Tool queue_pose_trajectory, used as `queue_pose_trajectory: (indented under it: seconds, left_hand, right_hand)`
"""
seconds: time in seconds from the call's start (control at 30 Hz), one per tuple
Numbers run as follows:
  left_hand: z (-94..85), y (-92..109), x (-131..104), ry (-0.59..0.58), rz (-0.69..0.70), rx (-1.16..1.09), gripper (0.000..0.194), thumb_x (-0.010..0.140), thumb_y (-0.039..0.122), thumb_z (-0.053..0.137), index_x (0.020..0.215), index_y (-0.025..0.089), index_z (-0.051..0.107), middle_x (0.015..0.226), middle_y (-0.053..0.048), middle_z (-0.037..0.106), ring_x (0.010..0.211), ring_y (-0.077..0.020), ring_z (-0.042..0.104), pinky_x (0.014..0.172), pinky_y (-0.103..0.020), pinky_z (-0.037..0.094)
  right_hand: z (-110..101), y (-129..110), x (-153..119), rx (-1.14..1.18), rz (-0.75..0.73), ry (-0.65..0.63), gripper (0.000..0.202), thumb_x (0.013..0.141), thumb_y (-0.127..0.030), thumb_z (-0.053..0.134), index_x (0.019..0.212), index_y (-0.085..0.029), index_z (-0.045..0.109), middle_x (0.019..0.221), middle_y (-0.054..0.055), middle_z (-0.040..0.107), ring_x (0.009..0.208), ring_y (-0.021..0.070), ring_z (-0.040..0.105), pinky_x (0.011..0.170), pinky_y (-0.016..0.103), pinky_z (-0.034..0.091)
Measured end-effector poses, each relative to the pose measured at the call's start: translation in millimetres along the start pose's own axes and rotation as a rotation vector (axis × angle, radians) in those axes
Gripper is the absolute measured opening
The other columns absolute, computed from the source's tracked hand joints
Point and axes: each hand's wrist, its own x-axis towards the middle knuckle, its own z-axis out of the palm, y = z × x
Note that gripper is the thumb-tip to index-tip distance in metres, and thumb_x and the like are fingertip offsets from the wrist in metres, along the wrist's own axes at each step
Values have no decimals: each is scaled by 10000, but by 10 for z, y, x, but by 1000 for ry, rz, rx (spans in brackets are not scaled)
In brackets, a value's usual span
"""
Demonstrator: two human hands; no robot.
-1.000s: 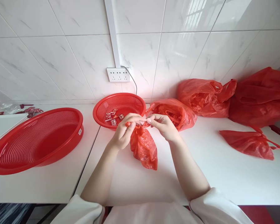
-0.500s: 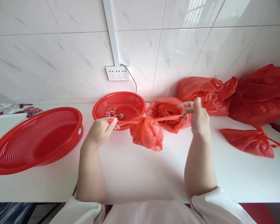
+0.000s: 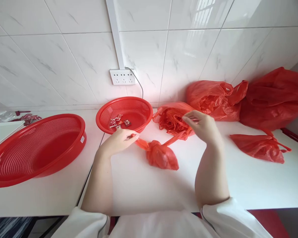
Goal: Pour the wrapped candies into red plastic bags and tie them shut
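Note:
A small knotted red plastic bag [image 3: 162, 157] with something bulky inside rests low over the white table. My left hand [image 3: 119, 142] pinches one of its twisted handles between thumb and fingers. The other handle stretches up to the right, its far end lying just below my right hand [image 3: 203, 129]. That hand's fingers are curved and apart, with no handle seen between them. Behind it is a heap of loose red plastic bags [image 3: 172, 120]. Several small wrapped snacks [image 3: 116, 120] lie in the round red basket [image 3: 100, 110] past my left hand.
A larger red basket [image 3: 80, 130] stands at the left beside a white tray [image 3: 5, 130]. Bulging red bags [image 3: 275, 99] line the wall at the right, and another tied red bag [image 3: 263, 147] lies nearer. A socket strip [image 3: 122, 77] with a cable is on the tiled wall.
The knotted bag has dropped lower and its right handle has slackened, slipping from my right hand. Both hands have moved; my left hand keeps hold of its handle.

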Motion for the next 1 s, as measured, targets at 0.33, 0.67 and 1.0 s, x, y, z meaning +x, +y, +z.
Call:
queue_pose_trajectory:
  seconds: [0.33, 0.67, 1.0]
  left_hand:
    - [-33, 106, -30, 4, 16, -25, 339, 900, 466, 438, 1112, 311, 652, 1026, 6, 705, 986, -188, 644, 852, -280, 495]
    - [-31, 84, -20, -56, 37, -61, 358, 891, 464, 446, 1139, 290, 637, 963, -13, 708, 952, -201, 657, 887, -318, 486]
    - [29, 168, -17, -50, 69, -61, 351, 846, 458, 476, 1076, 279, 672, 875, -13, 703, 831, -210, 658, 771, -312, 499]
  right_hand:
    - [638, -136, -698, -182, -304, -889, 513, 758, -206, 601, 1263, -259, 525, 1159, 73, 621, 982, 254, 606, 796, 351, 475]
    - [-997, 1214, -732, -488, 305, -380, 199, 732, -255, 631, 925, -296, 613, 897, 62, 691, 793, 267, 647, 687, 390, 482]
    - [-232, 509, -366, -179, 24, -323, 196, 895, -334, 502, 1032, -263, 622, 1056, 49, 688, 900, 200, 661, 789, 338, 511]
